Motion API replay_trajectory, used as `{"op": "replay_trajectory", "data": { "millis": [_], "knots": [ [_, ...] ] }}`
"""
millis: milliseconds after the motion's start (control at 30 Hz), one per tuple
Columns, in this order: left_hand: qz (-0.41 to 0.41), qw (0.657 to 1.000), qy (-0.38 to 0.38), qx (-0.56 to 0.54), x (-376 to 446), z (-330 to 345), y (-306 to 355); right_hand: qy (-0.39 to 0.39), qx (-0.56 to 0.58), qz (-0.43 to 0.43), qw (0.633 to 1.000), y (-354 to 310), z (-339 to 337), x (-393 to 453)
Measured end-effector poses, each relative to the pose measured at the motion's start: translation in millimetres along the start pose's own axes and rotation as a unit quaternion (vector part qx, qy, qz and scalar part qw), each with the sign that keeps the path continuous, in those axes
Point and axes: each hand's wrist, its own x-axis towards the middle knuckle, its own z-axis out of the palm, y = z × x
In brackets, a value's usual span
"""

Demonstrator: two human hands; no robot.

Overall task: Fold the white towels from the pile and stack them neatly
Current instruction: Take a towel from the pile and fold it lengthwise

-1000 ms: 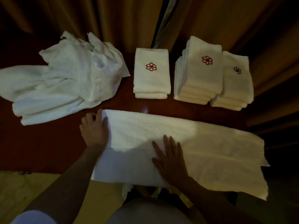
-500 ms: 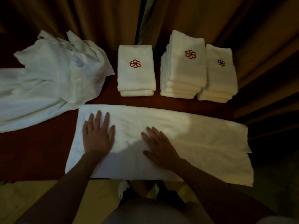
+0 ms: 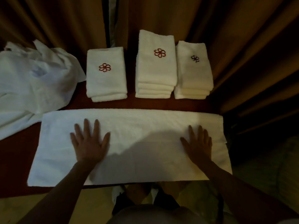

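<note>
The towel (image 3: 137, 126) lies flat along the worktop's (image 3: 16, 151) near edge, folded lengthwise. Left hand (image 3: 89, 143) and right hand (image 3: 199, 144) press it, fingers spread. Behind stand three folded stacks (image 3: 156, 65); the unfolded pile (image 3: 32, 81) sits left.

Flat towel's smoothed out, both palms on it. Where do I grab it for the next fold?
Probably the right short end of the long towel: pinch its two corners, coming from the right, and carry them left. It lies as a wide band, and that end sits beside the right hand; the left hand can pin the rest.
</note>
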Motion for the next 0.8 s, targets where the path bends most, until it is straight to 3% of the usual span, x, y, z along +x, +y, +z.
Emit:
{"op": "replay_trajectory", "data": {
  "millis": [200, 300, 400, 533, 633, 800],
  "knots": [
    [-0.063, 0.997, -0.022, 0.044, 22, -18, 5, 0.055, 0.096, -0.092, 0.990, 4, -5, 23],
    [0.014, 0.999, 0.015, 0.027, 19, -20, 68, 0.097, 0.192, -0.097, 0.972, 25, -7, 29],
    [0.113, 0.994, -0.007, -0.002, 2, -8, 147, 0.125, 0.157, -0.096, 0.975, 53, -9, 33],
    [0.148, 0.987, -0.062, 0.018, -22, 9, 230, 0.085, 0.089, -0.098, 0.987, 85, -6, 35],
    [0.117, 0.986, -0.105, 0.059, -32, 26, 248, 0.077, 0.114, -0.122, 0.983, 101, 2, 31],
    [0.117, 0.984, -0.107, 0.084, -30, 29, 232, 0.088, 0.155, -0.155, 0.972, 106, 0, 36]
  ]
}}
